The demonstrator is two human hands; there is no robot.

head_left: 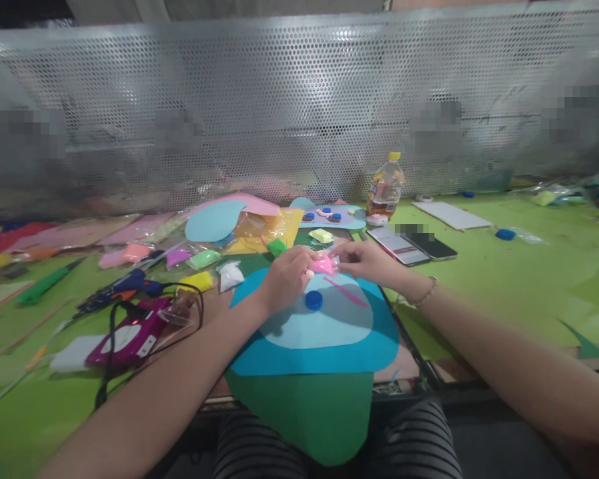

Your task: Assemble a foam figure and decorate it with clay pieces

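Observation:
Between my two hands is a small clear packet of pink clay [323, 265]. My left hand [290, 276] pinches its left side, and the fingers of my right hand [355, 258] grip the right end of the wrapper. Below them lie layered paper shapes: a light blue piece [299, 332] on a darker blue piece [389, 346], over a green sheet [304, 412] that hangs past the table edge. A blue bottle cap [313, 300] rests on the light blue paper. Right of it is a thin pink plastic tool [347, 293].
Several clay packets lie to the left, including a white packet [230, 275], near a blue glue gun [130, 285] and a magenta power strip [130, 336] with a black cord. Behind stand a bottle [385, 186] and a decorated paper face [324, 216]; a phone [432, 241] lies right.

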